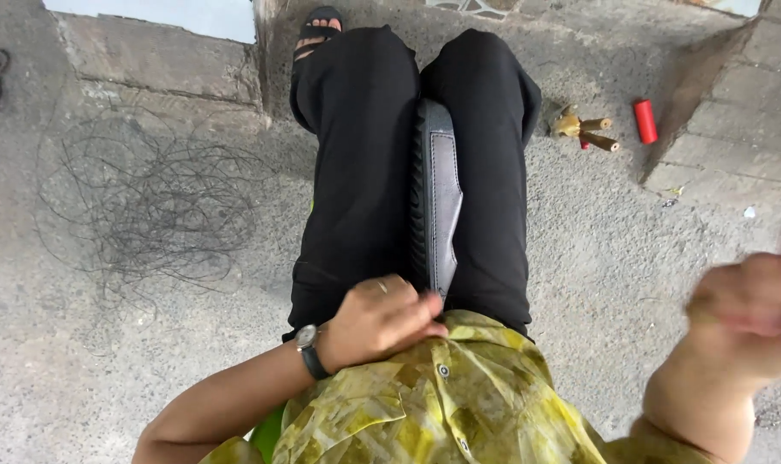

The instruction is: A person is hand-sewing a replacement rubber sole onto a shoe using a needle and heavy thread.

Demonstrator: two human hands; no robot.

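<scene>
A black shoe with a grey insole (440,185) stands on edge, clamped between my knees in black trousers. My left hand (377,320), with a wristwatch, rests on my lap and grips the shoe's near end with its fingers curled. My right hand (751,309) is raised at the right edge of the view, apart from the shoe. It is blurred, its fingers look curled, and whether it holds anything does not show. I wear a yellow-green patterned shirt (442,404).
A loose tangle of thin black thread (150,202) lies on the concrete ground to my left. Brass-coloured tools (586,129) and a red cylinder (645,120) lie beside a stone kerb (734,112) on the right. My sandalled foot (318,30) is at the top.
</scene>
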